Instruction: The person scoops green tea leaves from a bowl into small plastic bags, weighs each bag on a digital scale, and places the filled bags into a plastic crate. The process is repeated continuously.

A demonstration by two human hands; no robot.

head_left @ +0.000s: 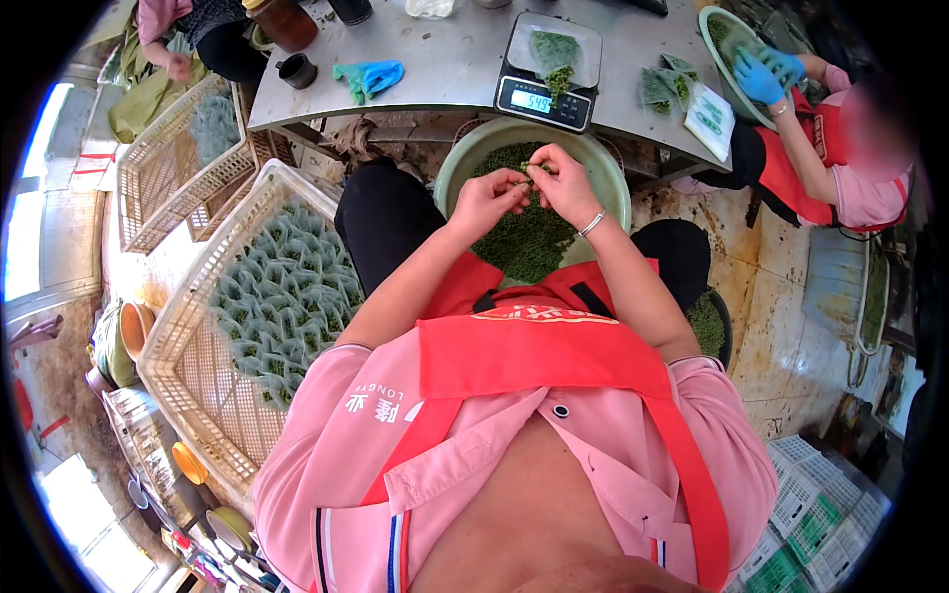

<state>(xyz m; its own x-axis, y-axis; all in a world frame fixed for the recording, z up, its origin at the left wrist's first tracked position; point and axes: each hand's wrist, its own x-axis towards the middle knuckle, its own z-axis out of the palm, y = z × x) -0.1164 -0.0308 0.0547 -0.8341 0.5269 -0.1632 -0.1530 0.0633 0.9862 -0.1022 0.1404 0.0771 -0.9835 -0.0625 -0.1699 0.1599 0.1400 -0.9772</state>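
My left hand (pixel 487 206) and my right hand (pixel 570 190) meet above a round pale-green basin (pixel 611 168) between my knees. A small sprig of green berries (pixel 529 179) lies between their fingertips; both hands are closed in a pinch on it. Loose green berries (pixel 519 242), resembling green peppercorns, fill much of the basin. Just beyond the basin, a digital scale (pixel 546 103) with a lit display stands at the table's edge. On its pan lies a clear bag of green berries (pixel 557 54), some of them hanging over the front.
A cream plastic crate (pixel 213 395) at my left holds many filled bags (pixel 287 292). Behind it stands another crate (pixel 163 183). On the metal table (pixel 445 59) lie a blue-green glove (pixel 369 79) and more bags (pixel 667 87). At right, a gloved co-worker (pixel 830 148) handles a green basin (pixel 714 49).
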